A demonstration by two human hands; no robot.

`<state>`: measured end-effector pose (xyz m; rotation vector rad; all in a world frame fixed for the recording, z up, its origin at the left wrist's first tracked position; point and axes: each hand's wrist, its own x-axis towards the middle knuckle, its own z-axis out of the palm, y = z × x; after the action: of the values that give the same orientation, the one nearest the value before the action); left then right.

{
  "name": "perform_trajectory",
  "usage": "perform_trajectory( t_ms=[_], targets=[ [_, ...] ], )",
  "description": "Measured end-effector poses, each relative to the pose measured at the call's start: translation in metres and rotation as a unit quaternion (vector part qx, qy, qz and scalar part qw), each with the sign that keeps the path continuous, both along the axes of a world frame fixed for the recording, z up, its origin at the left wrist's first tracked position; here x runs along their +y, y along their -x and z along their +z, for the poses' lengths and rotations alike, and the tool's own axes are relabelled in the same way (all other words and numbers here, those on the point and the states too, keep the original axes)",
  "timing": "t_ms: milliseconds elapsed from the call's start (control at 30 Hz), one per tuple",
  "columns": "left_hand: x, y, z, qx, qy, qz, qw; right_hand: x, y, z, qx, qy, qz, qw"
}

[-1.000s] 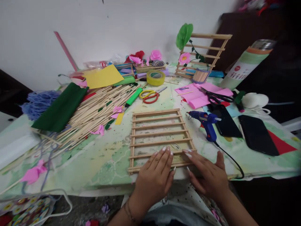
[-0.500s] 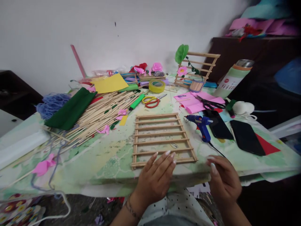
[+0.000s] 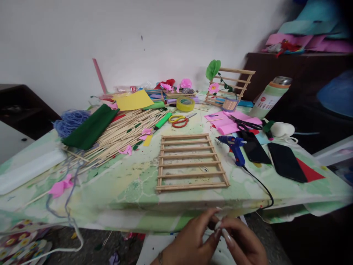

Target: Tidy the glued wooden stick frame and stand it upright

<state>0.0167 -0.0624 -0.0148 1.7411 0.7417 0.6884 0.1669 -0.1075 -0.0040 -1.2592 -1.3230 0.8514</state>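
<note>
My left hand (image 3: 194, 237) and my right hand (image 3: 242, 239) meet below the table's front edge, fingertips pinched against each other. Whatever may be between them is hidden or too small to name. Just beyond them a ladder-like frame of thin wooden sticks (image 3: 190, 165) lies flat on the table, touched by neither hand. To its right rests a blue hot glue gun (image 3: 234, 149), its black cord (image 3: 260, 183) curving over toward the table edge.
Left of the frame lie many loose sticks (image 3: 129, 129), dark green paper (image 3: 91, 127) and blue yarn (image 3: 71, 121). Scissors (image 3: 180, 121) and yellow tape (image 3: 185, 104) sit behind it. On the right are two phones (image 3: 286, 162), black scissors (image 3: 245, 123) and a bottle (image 3: 271, 97).
My left hand has left the stick frame and drawn back toward me. My right hand has moved left and down to meet it.
</note>
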Motion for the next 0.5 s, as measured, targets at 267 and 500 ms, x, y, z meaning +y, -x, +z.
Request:
perform_trajectory(
  t_ms=[267,500],
  targets=[
    [-0.009,-0.004,-0.01,-0.005,-0.052,0.077,0.996,0.051,-0.024,0.011,-0.127,0.076,-0.023,0.989],
    [-0.012,0.001,-0.001,0.035,-0.159,0.073,0.984,0.069,-0.027,0.02,-0.268,0.138,-0.016,0.953]
  ],
)
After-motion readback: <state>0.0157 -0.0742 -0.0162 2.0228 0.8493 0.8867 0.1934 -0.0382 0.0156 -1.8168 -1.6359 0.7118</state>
